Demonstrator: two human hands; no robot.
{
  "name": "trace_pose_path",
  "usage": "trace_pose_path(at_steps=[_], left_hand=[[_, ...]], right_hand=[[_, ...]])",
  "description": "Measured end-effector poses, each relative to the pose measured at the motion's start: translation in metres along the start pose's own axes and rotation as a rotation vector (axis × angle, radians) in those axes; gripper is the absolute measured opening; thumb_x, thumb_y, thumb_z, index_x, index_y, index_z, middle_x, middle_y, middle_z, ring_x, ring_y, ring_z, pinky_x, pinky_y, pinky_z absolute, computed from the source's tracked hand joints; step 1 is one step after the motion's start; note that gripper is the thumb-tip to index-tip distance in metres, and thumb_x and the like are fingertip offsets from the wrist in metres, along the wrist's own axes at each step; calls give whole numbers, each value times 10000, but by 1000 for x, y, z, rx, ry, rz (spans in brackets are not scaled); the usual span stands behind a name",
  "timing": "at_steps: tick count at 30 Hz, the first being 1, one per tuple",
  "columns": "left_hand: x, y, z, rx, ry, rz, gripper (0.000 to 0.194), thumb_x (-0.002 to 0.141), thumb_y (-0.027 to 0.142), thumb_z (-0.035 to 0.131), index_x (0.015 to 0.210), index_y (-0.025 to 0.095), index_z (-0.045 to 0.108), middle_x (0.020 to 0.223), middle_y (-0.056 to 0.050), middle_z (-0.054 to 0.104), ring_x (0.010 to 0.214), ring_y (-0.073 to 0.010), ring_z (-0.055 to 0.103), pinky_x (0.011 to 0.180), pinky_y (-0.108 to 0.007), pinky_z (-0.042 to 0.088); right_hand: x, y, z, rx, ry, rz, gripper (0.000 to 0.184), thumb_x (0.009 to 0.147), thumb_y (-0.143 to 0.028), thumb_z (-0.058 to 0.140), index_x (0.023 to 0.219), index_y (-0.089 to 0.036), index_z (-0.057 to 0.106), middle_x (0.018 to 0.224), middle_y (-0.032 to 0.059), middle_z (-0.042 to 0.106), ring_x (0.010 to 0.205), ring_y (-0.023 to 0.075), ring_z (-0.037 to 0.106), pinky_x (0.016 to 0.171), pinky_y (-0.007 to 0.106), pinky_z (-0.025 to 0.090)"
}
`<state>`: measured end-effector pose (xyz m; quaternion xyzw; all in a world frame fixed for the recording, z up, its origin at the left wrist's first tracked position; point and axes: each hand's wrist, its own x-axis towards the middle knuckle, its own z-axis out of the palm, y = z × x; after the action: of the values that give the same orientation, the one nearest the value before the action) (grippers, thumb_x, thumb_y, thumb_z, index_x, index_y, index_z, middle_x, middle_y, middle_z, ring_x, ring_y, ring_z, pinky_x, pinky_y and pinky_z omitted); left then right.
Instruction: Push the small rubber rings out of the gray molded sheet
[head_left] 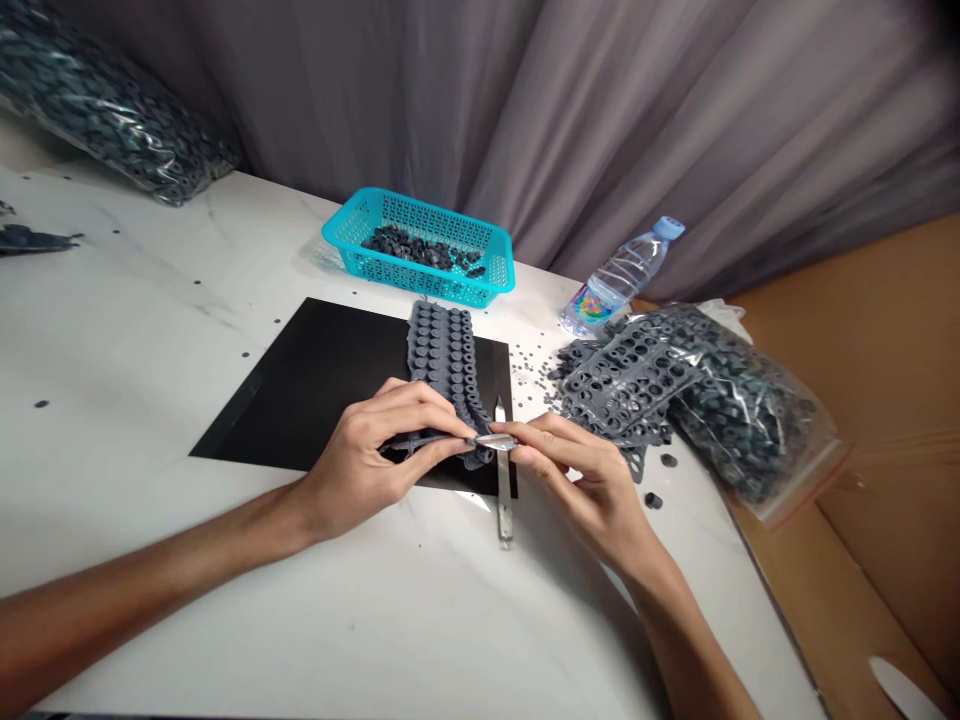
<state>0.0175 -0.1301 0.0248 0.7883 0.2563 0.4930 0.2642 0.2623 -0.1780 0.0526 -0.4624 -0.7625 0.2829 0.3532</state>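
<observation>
My left hand (379, 445) pinches the near edge of a dark grey rubber sheet (441, 350) with rows of round moulded pieces. The sheet reaches away from me over a black mat (307, 380). Between thumb and fingers, my right hand (577, 465) grips a small shiny metal tool (495, 441), shaped like nail clippers. Its tip meets the sheet's edge beside my left fingertips. A slim metal tool with a pointed end (505, 510) lies below my hands, across the mat's right edge. My fingers partly hide the near end of the sheet.
Behind the mat stands a turquoise basket (420, 275) holding small dark pieces. Punched-out sheets (630, 375), a filled plastic bag (735, 420) and a water bottle (622, 275) are on the right. Another full bag (112, 120) lies far left. Small dark bits dot the white table (150, 330).
</observation>
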Motion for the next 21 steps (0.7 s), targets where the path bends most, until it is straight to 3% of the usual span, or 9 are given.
trace_pose_path(at_steps=[21], left_hand=[[1,1,-1,45,16,63,117,914,177,726,1014,226,762,902,-19,752,824,-143,670,803,-311,507]], right_hand=[[-3,2,1,-60,-6,-71,342,999,-220,618,1322,-313,681,1019,34,702,906,171,636,829,327,498]])
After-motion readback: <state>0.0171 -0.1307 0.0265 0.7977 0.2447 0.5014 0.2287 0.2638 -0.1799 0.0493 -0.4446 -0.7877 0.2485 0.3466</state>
